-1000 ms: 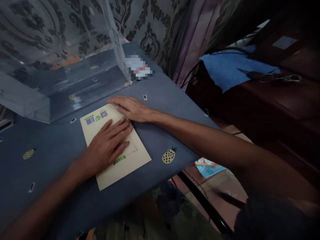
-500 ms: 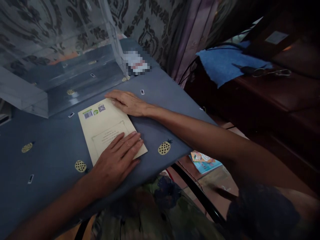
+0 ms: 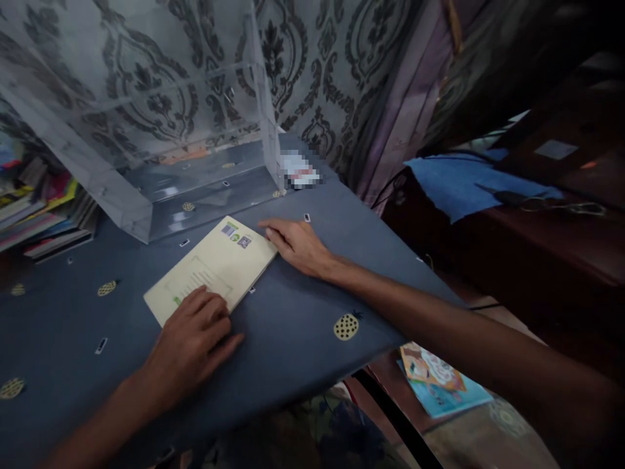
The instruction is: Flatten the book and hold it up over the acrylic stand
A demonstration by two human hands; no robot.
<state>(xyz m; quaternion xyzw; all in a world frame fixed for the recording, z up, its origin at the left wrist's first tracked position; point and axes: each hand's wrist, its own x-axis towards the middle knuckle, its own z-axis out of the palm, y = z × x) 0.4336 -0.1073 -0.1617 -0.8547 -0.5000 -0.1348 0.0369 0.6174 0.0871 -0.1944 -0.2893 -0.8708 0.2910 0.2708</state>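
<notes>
A cream booklet (image 3: 209, 260), its cover printed with a barcode, a QR code and a framed block of text, lies slantwise on the blue tablecloth (image 3: 288, 339). My left hand (image 3: 195, 335) rests over its near edge. The fingers are loosely bent, with the tips on the cover and the thumb apart on the cloth. At the booklet's right corner is my right hand (image 3: 300, 247), palm down with its fingers slightly bent and touching that corner. Neither hand grasps the booklet.
A clear plastic box (image 3: 137, 215) stands behind the booklet. Stacked books (image 3: 53, 215) are at the left. A blurred packet (image 3: 301, 170) lies by the box's right end. Beyond the table are a blue cloth (image 3: 449, 185) and, lower down, a colourful book (image 3: 444, 384).
The booklet has turned clockwise on the table, its barcode end swinging rightwards. My left hand's fingers have bent more, and my right hand has slid to the corner. The camera view has shifted.
</notes>
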